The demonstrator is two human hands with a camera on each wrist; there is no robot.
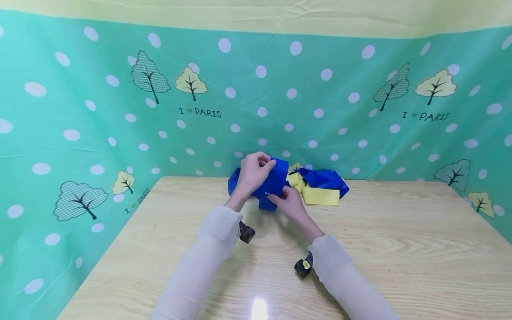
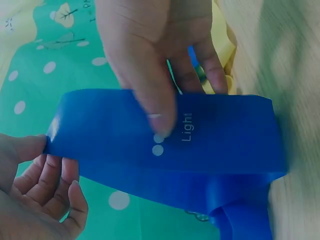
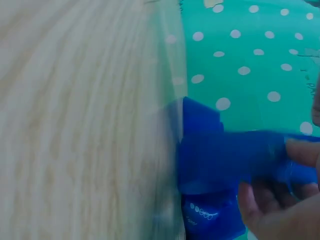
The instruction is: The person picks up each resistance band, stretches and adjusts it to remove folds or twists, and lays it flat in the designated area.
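Note:
A blue resistance band [image 1: 278,175] stands raised in a loop above the table, with the word "Light" and pale dots printed on it in the left wrist view. My left hand [image 1: 256,171] pinches its upper edge between thumb and fingers. Lower down, my right hand [image 1: 291,202] holds the same band, its thumb lying over the printed dots and its other fingers behind. More blue band hangs folded below and behind the hands. In the right wrist view the band [image 3: 225,160] runs from a printed blue fold [image 3: 210,215] toward the right hand [image 3: 280,205].
A yellow band [image 1: 321,196] and another bundled blue band [image 1: 324,178] lie right of the hands, near the back of the wooden table [image 1: 400,249]. Behind the table hangs a green dotted cloth [image 1: 280,106]. Each wrist wears a black camera [image 1: 246,232].

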